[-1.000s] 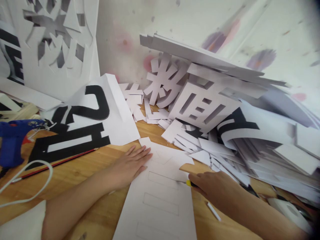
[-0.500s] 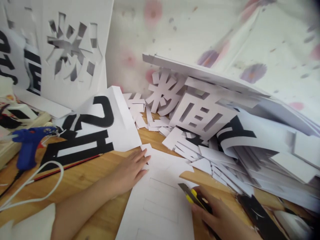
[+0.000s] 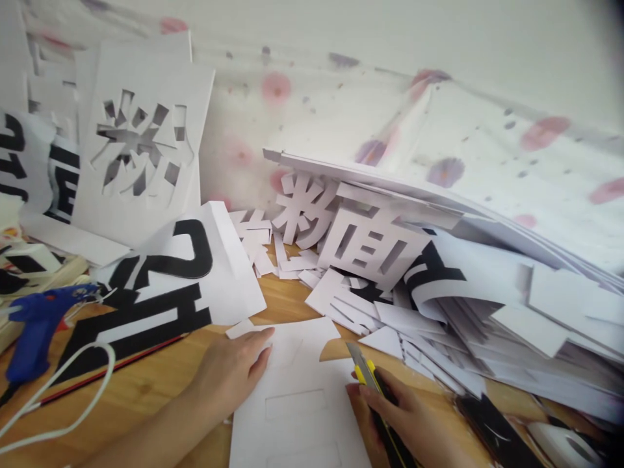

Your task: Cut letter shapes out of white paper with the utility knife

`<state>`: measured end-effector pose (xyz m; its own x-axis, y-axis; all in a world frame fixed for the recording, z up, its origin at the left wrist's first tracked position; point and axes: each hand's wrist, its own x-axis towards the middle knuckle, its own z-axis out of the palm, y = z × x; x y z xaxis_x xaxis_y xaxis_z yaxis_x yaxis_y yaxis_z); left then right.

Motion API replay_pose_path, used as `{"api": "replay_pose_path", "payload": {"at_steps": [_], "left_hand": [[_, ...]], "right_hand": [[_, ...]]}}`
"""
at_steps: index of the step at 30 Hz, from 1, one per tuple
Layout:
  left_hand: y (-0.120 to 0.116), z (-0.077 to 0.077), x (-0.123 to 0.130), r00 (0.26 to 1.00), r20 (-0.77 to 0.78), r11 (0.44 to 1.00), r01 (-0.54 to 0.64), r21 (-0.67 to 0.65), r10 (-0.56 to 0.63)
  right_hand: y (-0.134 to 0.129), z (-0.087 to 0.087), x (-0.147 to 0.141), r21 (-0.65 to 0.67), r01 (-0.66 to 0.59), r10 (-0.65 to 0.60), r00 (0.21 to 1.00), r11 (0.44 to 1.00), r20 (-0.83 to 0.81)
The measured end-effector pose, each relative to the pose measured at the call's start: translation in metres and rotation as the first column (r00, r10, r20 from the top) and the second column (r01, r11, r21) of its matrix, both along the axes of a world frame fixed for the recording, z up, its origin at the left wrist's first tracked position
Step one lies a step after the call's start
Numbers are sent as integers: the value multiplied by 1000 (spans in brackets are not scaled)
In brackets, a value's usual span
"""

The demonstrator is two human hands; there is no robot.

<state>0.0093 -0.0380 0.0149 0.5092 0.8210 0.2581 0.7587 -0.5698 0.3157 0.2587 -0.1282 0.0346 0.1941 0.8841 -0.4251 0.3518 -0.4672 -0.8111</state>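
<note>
In front of me a white foam board sheet (image 3: 287,370) with pencilled rectangles lies on the wooden table. My left hand (image 3: 234,370) rests flat at its upper left edge, fingers stretched out over the surface. A black and yellow utility knife (image 3: 373,383) is gripped in my right hand (image 3: 404,409), beside the sheet's right edge. Its blade is out and points away from me, close to a curved notch in the sheet. Whether the blade touches the board I cannot tell.
A blue glue gun (image 3: 36,331) and a white cable (image 3: 104,390) lie left, near a red-black pencil (image 3: 117,367). Cut-out white characters (image 3: 375,240) lean at the back among scraps (image 3: 341,299). A dark phone-like slab (image 3: 497,426) lies right.
The view has tilted upward, so the scene sits lower. My left fingers have drawn closer together. The knife has moved slightly forward along the sheet's right side, still in my right hand.
</note>
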Motion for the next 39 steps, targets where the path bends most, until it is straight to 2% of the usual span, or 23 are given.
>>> {"api": "replay_pose_path", "payload": {"at_steps": [3,7,9,12,16,18,20,23,25,28,33,36,39], "left_hand": [[0,1,0,1000,-16,999,-25,-40,25],[0,5,1,998,-8,997,-60,-57,60],[0,6,1,998,-12,997,-57,-57,56],[2,4,1,999,-20,1000,-27,-8,27],[6,-4,-1,990,54,991,125,38,-127],[5,-9,-2,970,61,971,237,-36,-235],[3,-12,-2,938,38,925,347,-156,-345],[-1,-13,-2,895,2,862,429,-269,-445],[-2,-12,-1,897,-22,860,416,-295,-442],[-3,-14,-1,911,-74,876,365,-315,-407],[8,-20,-5,930,-112,913,312,-265,-350],[22,-23,-10,955,-136,949,231,-213,-263],[34,-26,-12,967,-126,964,199,-179,-223]], "right_hand": [[-1,2,-2,-8,50,-51,998,999,-39],[-5,10,-10,-55,130,-137,975,990,-175],[-4,11,-14,-51,104,-113,972,993,-207],[-1,8,-18,-11,10,-12,985,1000,-170],[3,1,-16,1,15,-14,995,1000,-102],[5,-2,-13,6,-4,4,996,1000,-85],[9,-3,-11,25,-32,34,994,999,-104],[24,-2,-8,57,4,8,980,998,-201],[41,-1,-7,73,60,-38,963,996,-266],[69,1,-8,121,89,-43,940,989,-340],[105,-2,-15,107,100,-42,893,989,-448],[110,1,-17,102,86,-29,884,991,-466],[95,11,-16,119,41,20,881,992,-472]]}}
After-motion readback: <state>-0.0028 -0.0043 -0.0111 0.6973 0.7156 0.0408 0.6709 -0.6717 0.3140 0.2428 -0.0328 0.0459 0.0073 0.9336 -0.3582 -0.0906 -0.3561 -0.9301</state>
